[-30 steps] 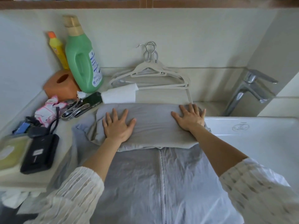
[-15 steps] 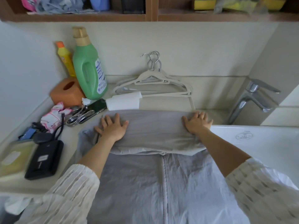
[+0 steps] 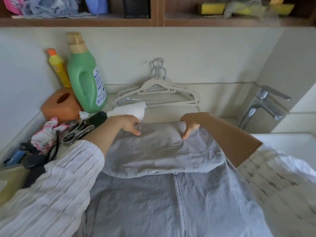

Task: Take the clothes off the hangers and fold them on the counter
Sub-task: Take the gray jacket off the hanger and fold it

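Both hands (image 3: 130, 124) (image 3: 190, 124) grip the grey garment (image 3: 162, 151); bottle label (image 3: 99, 86) unreadable.

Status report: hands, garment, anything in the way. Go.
Left hand and right hand both pinching far edge of folded grey garment. Garment on counter, partly folded. Empty hangers lie just beyond, apart from it.

Grey garment (image 3: 162, 151), green bottle (image 3: 85, 77)

Two hands (image 3: 130, 124), one grey garment (image 3: 164, 177), two bottles (image 3: 85, 74), one tap (image 3: 263, 104), one hanger stack (image 3: 159, 92).
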